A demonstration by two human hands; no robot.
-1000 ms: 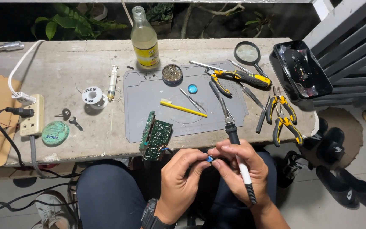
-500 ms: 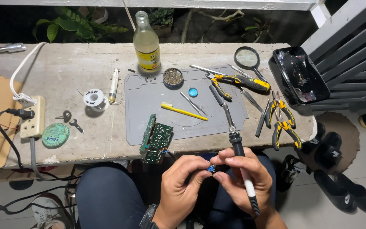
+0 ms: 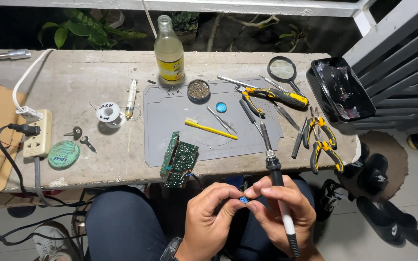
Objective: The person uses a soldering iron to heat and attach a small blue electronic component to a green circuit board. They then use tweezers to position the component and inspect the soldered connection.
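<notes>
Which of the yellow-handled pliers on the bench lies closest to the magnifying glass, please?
The long yellow-and-black pliers on the grey mat, just below the magnifying glass. The two smaller pairs lie further down, off the mat by the bench's right edge.

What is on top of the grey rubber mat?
On the grey rubber mat lie a yellow toothbrush, blue bottle cap, tweezers and round tin. What lies beneath the mat is covered.

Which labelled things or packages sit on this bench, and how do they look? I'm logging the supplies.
Glass bottle: back edge, clear, yellow label.
Round tin: left front, flat, green printed lid.
Solder spool: left of the grey mat, white with dark marking.
</notes>
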